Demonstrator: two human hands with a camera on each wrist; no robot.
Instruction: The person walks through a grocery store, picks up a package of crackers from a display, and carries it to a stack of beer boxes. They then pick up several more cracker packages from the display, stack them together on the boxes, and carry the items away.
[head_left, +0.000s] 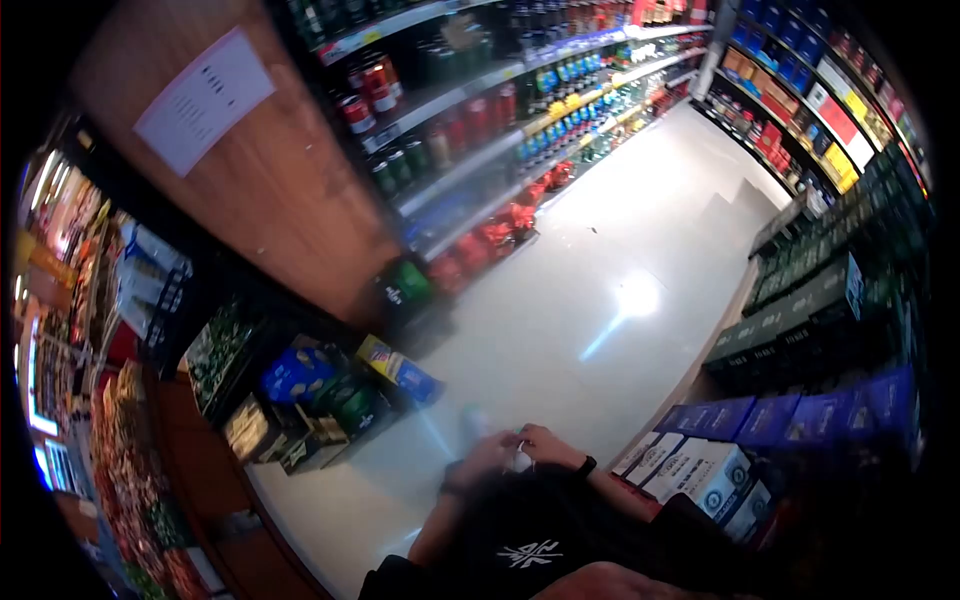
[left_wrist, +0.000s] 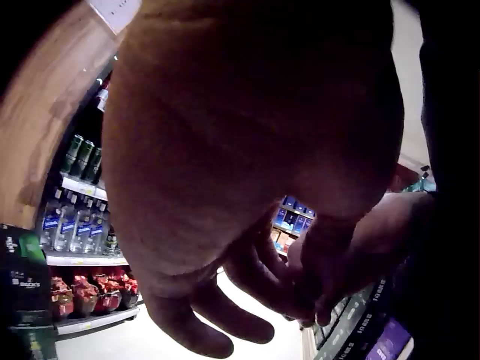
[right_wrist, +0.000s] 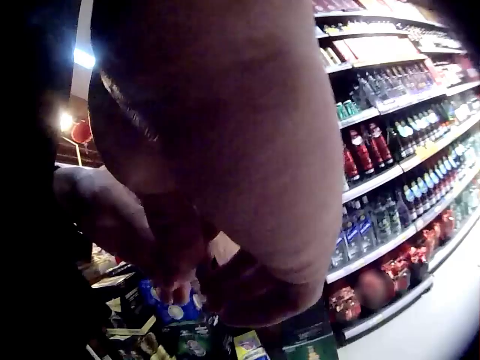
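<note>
In the head view my left hand (head_left: 485, 458) and right hand (head_left: 552, 447) meet at the fingertips in front of my dark shirt (head_left: 540, 525). A small white patch (head_left: 522, 461) shows between them; I cannot tell whether the fingers pinch it. Up close in the left wrist view, the left hand (left_wrist: 247, 150) has its outer fingers hanging loosely bent, while its thumb and forefinger overlap the fingers of the other hand. The right wrist view has the right hand (right_wrist: 225, 135) with its fingers curled inward, dark in shadow. A blurred pale-green shape (head_left: 473, 418) appears just beyond the left hand.
Drink shelves (head_left: 520, 130) line the aisle's left side. Stacked dark-green cartons (head_left: 790, 325), purple packs (head_left: 790, 415) and white boxes (head_left: 700, 470) stand at right. A yellow-and-blue pack (head_left: 400, 370) sits by boxes at left. Pale floor (head_left: 600, 260) runs ahead between them.
</note>
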